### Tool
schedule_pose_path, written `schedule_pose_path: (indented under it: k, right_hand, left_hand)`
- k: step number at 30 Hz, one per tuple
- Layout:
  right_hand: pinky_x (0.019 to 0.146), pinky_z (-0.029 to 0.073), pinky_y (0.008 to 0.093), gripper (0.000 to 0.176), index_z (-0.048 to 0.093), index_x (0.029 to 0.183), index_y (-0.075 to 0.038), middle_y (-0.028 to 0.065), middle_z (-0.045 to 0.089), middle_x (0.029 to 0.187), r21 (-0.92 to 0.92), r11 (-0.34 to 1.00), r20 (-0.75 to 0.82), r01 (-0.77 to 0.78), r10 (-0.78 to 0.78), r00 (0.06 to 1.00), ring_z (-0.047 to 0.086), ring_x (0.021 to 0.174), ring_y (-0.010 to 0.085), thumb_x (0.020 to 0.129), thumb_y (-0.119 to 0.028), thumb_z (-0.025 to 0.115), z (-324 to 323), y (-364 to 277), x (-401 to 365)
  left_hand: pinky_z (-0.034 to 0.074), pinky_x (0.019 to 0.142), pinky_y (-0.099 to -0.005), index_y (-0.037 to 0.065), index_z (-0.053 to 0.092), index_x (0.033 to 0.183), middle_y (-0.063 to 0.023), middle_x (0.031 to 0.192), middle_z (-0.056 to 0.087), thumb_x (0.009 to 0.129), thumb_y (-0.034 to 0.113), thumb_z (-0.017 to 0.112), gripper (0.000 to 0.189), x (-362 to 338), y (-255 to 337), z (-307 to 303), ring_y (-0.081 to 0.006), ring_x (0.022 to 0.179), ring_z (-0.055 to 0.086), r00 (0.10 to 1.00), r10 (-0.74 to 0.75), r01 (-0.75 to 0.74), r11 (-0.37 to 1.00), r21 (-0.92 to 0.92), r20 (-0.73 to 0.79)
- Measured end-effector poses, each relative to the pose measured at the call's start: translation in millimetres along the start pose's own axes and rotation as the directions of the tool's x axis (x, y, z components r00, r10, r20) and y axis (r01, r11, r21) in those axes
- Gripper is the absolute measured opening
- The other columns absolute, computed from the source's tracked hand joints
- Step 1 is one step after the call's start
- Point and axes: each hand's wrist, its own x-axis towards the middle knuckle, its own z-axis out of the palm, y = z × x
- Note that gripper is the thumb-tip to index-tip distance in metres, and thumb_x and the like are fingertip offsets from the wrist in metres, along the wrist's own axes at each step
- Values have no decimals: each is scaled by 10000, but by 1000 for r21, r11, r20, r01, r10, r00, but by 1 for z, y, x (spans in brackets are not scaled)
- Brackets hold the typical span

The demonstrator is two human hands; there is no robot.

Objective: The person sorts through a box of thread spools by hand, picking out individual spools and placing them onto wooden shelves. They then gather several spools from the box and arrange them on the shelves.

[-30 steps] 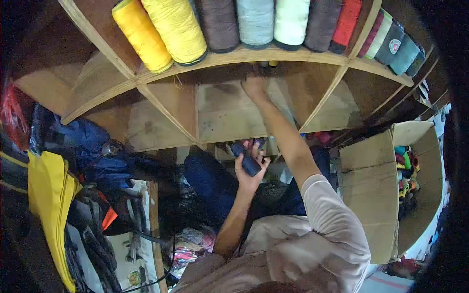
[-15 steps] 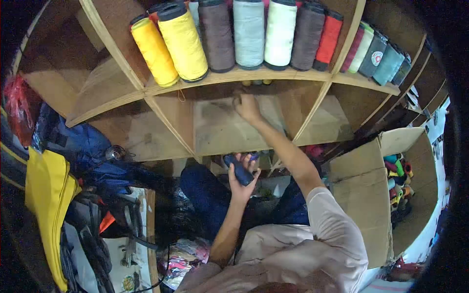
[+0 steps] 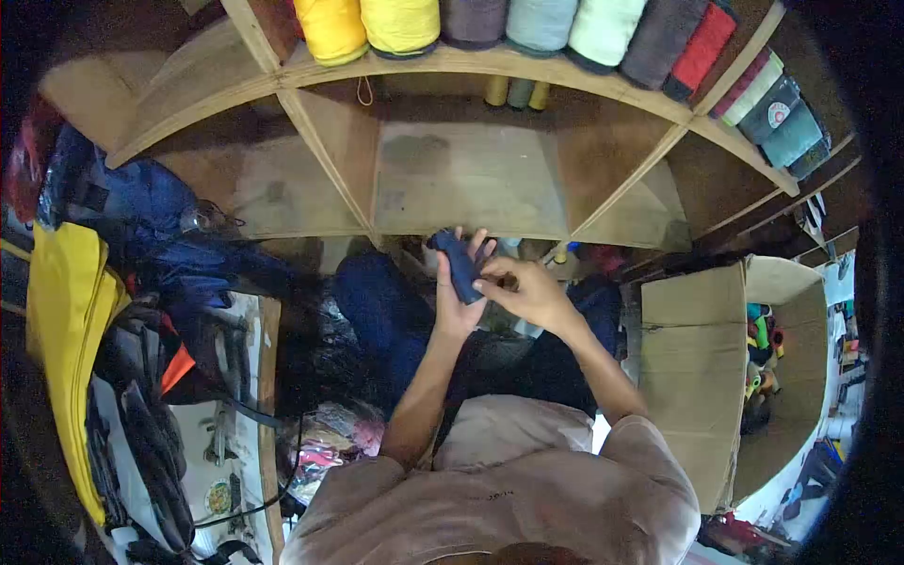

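Note:
A dark blue thread spool [image 3: 458, 267] lies across the palm of my left hand [image 3: 452, 303], held between thumb and fingers. My right hand [image 3: 529, 294] is beside it, fingers bent together, with the thumb at the spool's lower end. Whether anything small is pinched in the right fingers cannot be made out. Both hands are in front of the lower middle shelf compartment [image 3: 461, 202]. Three small spools [image 3: 518, 92] stand at the back of that compartment.
Large thread cones [image 3: 541, 24] line the upper shelf. At the right stands an open cardboard box [image 3: 692, 377] with small coloured spools [image 3: 761, 348]. Yellow material [image 3: 71, 348] and dark bags hang at the left. A plastic bag [image 3: 334, 443] lies low, left of my body.
My right hand has come down out of the shelf compartment to the spool in my left hand. The left hand still holds the spool. The view has tilted downward.

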Motion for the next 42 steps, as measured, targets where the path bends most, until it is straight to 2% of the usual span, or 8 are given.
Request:
schedule_pose_path:
  k: [7,11,16,19,23,25,29,42]
  right_hand:
    - [658,477,306,335,486,897,-63,33,571,795,42,999,67,18,-21,998,552,706,123,806,-171,790,0,10,14]
    - [694,455,279,277,464,887,-86,1,538,835,491,842,162,-221,162,974,504,804,102,813,-75,731,-20,1,63]
    - [748,497,389,350,541,936,-25,74,600,785,213,932,-556,294,-132,821,614,785,212,747,-211,769,-12,57,194]
    - [816,490,409,520,566,1121,13,196,672,942,74,997,-520,-28,62,852,651,882,331,725,-243,785,-26,48,236]
    - [851,496,440,689,515,1297,6,266,651,1124,-138,988,-737,63,-145,660,637,989,408,728,-257,801,-4,83,277]
    - [912,489,471,756,491,1342,-7,271,613,1220,82,983,-681,-161,174,711,603,1075,444,723,-290,820,-6,69,274]
    - [988,457,472,837,418,1416,8,288,547,1316,-131,987,-767,-95,-40,640,546,1169,472,749,-308,813,-4,80,275]
    - [810,501,456,431,621,1116,-33,221,669,1021,-135,991,-864,2,-118,489,634,939,406,796,-284,762,-5,126,307]
  left_hand:
    - [358,1114,-462,197,351,1476,-96,1459,468,979,608,410,648,-1,-2,2,-264,1318,464,995,-14,-7,978,209,100]
    - [392,1062,-485,205,420,1423,-57,1404,500,1001,619,331,598,4,-4,4,-245,1279,499,995,-95,96,995,15,-21]
    - [431,982,-413,182,385,1454,-82,1411,493,1017,603,280,615,-1,-15,7,-230,1198,531,984,-168,134,922,362,65]
    - [431,957,-400,146,399,1432,-74,1368,523,1024,575,310,598,-1,-16,4,-222,1171,534,961,-269,218,886,410,71]
    - [428,952,-396,111,413,1414,-67,1350,529,1019,567,341,608,-1,-21,-7,-220,1149,535,947,-304,237,880,412,107]
    - [424,956,-394,95,418,1411,-66,1346,522,1009,561,377,616,-1,-20,-4,-218,1147,529,958,-277,224,879,421,68]
    - [421,964,-396,107,421,1414,-60,1363,499,1013,524,403,579,-3,-17,8,-215,1165,512,963,-259,213,896,390,69]
    - [393,993,-400,143,415,1401,-50,1411,445,984,476,507,542,-5,-23,2,-213,1210,475,948,-316,256,839,479,47]
